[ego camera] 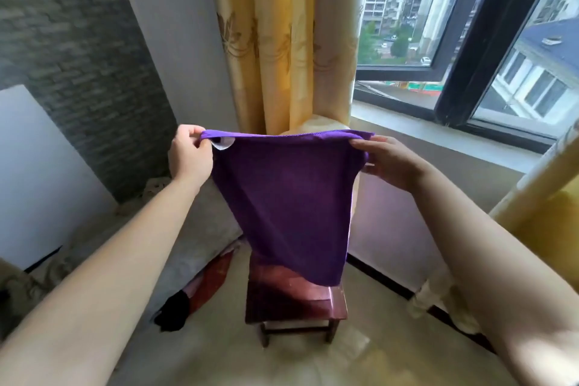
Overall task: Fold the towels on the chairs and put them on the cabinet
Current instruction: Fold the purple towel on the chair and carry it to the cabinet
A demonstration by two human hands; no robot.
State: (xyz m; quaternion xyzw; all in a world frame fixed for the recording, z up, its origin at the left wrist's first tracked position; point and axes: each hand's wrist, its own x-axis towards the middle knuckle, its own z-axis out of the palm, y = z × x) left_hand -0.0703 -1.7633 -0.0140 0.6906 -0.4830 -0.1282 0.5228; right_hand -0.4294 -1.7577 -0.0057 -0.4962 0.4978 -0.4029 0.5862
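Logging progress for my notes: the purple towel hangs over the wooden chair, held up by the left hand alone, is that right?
Not quite. The head view shows both hands holding it: the left hand pinches one top corner and the right hand pinches the other. The purple towel does hang over the wooden chair.

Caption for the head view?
Left hand and right hand hold a purple towel by its top corners over a wooden chair.

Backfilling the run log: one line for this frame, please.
purple towel: hangs spread in front of wooden chair | left hand: pinches top corner | right hand: pinches other top corner
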